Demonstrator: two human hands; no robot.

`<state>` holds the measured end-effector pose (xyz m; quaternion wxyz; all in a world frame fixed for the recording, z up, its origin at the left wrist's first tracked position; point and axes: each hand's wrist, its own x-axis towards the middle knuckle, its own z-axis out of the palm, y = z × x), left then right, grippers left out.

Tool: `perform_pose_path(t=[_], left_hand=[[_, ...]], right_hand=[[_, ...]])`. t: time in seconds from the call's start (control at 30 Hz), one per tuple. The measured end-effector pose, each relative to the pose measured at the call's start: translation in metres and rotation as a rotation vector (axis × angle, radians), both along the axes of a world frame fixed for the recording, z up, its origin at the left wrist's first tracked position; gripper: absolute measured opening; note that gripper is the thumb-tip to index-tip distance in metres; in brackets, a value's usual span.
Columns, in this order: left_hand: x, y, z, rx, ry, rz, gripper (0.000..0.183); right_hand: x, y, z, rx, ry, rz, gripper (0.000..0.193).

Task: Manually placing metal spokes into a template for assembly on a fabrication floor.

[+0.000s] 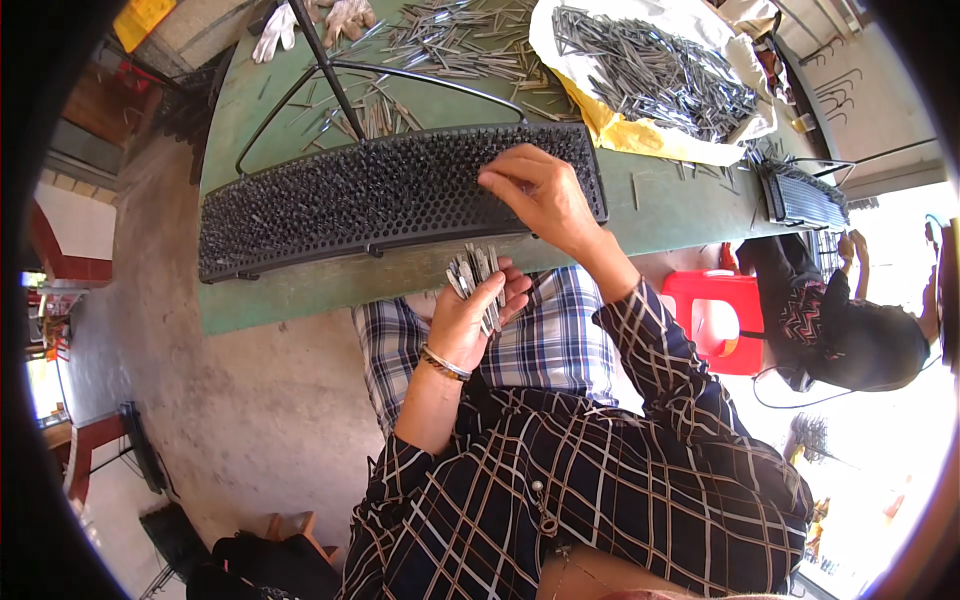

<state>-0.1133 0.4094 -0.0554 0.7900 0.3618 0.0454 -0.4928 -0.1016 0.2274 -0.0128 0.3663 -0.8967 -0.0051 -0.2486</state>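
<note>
My left hand (468, 325) is closed around a bundle of thin grey metal strips (474, 272), held just below the front edge of the rack. Over the right part of a long black perforated rack (440, 205) is my right hand (548, 195), thumb and fingers pinched together. Whatever sits between those fingertips is too small or hidden to make out. Many small dark pieces stand upright in the rack's holes, densely toward the left and back. Bare rows of holes show along its front right part.
Loose metal strips (450, 40) lie scattered over the green table (640, 215). A white and yellow sack (625, 135) heaped with more strips lies at the back right. Pale gloves (275, 35) rest at the far left. Another person (850, 330) works at a second rack (805, 195), near a red stool (712, 305).
</note>
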Motion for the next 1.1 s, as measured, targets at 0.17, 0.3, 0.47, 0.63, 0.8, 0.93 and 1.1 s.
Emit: perform_pose_path(t=[0.17, 0.3, 0.47, 0.63, 0.8, 0.93, 1.1], left_hand=[[0.001, -0.005, 0.005, -0.047, -0.077, 0.099, 0.023], [-0.001, -0.008, 0.008, -0.023, -0.106, 0.09, 0.022], [-0.001, -0.008, 0.002, 0.029, -0.115, 0.094, 0.025], [-0.001, -0.01, 0.003, 0.074, -0.107, 0.126, 0.025], [-0.003, -0.009, 0.001, 0.097, -0.079, 0.056, 0.028], [-0.008, -0.008, 0.001, 0.074, -0.054, 0.001, 0.026], [-0.008, -0.008, -0.001, 0.05, -0.025, -0.01, 0.025]], right_hand=[[-0.029, 0.006, -0.003, 0.362, 0.417, 0.169, 0.024], [-0.035, 0.005, -0.005, 0.524, 0.463, 0.166, 0.021], [-0.037, 0.001, 0.002, 0.7, 0.587, 0.107, 0.019], [-0.037, 0.003, 0.007, 0.698, 0.467, 0.014, 0.019], [-0.022, -0.012, 0.012, 0.353, 0.113, -0.105, 0.016], [-0.005, -0.024, -0.002, 0.189, 0.042, -0.05, 0.016], [0.001, -0.026, -0.012, 0.265, 0.018, -0.035, 0.014]])
